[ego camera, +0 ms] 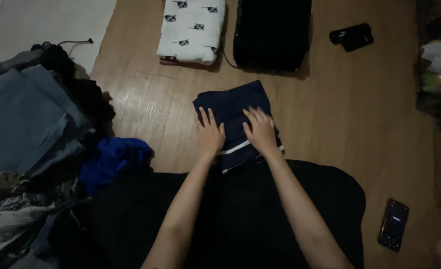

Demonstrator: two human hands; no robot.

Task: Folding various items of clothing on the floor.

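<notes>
A folded dark navy garment (233,107) with a white stripe near its near edge lies on the wooden floor in front of me. My left hand (210,133) rests flat on its left side, fingers spread. My right hand (260,130) lies flat on its right side, palm down, fingers apart. Neither hand grips the cloth; both press on top of it. My black-clothed lap (240,219) fills the bottom of the view.
A folded white printed cloth (191,30) and a folded black stack (272,32) lie farther back. A heap of unfolded clothes (26,124) with a blue garment (112,155) sits left. A phone (393,224) lies right; a small black object (351,36) lies far right.
</notes>
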